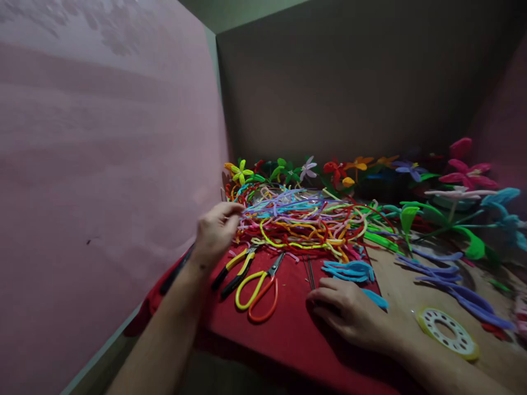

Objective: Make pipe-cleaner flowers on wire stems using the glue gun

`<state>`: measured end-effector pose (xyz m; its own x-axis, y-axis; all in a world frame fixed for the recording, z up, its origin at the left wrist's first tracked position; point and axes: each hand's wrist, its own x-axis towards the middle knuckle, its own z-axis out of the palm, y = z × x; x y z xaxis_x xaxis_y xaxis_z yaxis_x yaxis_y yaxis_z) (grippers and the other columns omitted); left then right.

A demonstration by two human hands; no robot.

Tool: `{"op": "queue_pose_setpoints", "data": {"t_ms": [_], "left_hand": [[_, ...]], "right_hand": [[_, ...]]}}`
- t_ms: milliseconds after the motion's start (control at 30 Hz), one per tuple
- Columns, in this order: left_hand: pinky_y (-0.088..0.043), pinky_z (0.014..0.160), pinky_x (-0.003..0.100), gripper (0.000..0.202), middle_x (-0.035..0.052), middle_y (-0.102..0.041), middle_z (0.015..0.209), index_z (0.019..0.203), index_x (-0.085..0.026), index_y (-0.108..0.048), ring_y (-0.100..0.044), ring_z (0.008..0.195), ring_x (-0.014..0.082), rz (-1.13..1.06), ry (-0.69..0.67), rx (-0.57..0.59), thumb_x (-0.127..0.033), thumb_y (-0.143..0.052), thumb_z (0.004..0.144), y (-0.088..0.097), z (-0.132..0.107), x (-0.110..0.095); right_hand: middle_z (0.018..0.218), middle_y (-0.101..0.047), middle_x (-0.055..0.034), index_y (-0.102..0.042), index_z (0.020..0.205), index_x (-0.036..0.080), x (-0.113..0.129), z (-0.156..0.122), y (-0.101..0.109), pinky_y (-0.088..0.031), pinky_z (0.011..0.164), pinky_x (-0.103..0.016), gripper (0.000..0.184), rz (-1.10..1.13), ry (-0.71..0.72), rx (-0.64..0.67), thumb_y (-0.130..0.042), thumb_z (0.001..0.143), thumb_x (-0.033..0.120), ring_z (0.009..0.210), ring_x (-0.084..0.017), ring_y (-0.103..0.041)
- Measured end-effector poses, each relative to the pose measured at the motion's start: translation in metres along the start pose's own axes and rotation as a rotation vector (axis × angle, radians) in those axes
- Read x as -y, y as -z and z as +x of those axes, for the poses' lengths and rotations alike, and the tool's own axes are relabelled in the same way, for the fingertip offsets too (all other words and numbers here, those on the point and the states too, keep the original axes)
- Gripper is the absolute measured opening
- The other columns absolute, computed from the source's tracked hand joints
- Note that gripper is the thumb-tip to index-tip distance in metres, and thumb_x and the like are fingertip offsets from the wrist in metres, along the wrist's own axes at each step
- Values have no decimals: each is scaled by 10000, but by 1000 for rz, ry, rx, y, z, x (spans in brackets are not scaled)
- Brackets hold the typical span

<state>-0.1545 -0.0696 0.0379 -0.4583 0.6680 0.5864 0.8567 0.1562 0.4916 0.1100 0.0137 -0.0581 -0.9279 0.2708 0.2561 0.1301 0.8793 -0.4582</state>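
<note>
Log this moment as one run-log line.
left hand: pinching strands at edge of pipe cleaner pile | right hand: flat on red cloth beside blue pieces | nearby: scissors, pliers | rear: flowers

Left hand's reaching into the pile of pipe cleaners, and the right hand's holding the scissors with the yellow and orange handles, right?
Not quite. In the head view the right hand holds nothing; it rests on the red cloth, and the scissors lie beside it. The left hand does reach into the pipe cleaners.
</note>
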Motion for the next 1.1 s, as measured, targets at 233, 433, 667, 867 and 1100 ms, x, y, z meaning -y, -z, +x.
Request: {"op": "queue_pose_setpoints", "data": {"t_ms": [233,433,667,867,1100], "left_hand": [[-473,730,293,198,82,-688,895,901,-147,-669,-636,847,216,395,380,220,-261,-562,779,17,53,115],[-495,777,384,341,73,-549,1167,1142,-185,-536,-565,992,224,442,443,494,-298,-563,821,-11,66,138],[-494,779,388,339,68,-557,1151,1133,-175,-541,-567,987,231,424,469,598,-307,-561,821,-29,75,147],[-492,786,398,339,69,-562,1137,1130,-166,-539,-569,982,232,438,468,614,-315,-554,826,-40,71,145],[-492,786,397,338,75,-561,1137,1138,-174,-531,-570,983,222,470,448,592,-308,-552,829,-37,65,133]], "right_hand": [[822,-589,-59,-626,958,208,2,1,0,-374,633,-273,204,-14,-37,39,-446,861,201,735,-160,-533],[823,-579,-55,-617,964,216,2,1,-2,-384,648,-270,209,6,-49,54,-427,877,210,749,-156,-533],[830,-577,-60,-615,971,226,1,0,-3,-409,646,-275,222,-36,-85,103,-410,888,234,752,-161,-548],[827,-577,-59,-608,975,233,-1,1,-4,-423,642,-274,219,-64,-77,96,-407,891,248,753,-161,-561],[824,-577,-59,-609,970,229,0,3,-4,-429,644,-276,216,-75,-76,106,-409,894,253,751,-159,-565]]}}
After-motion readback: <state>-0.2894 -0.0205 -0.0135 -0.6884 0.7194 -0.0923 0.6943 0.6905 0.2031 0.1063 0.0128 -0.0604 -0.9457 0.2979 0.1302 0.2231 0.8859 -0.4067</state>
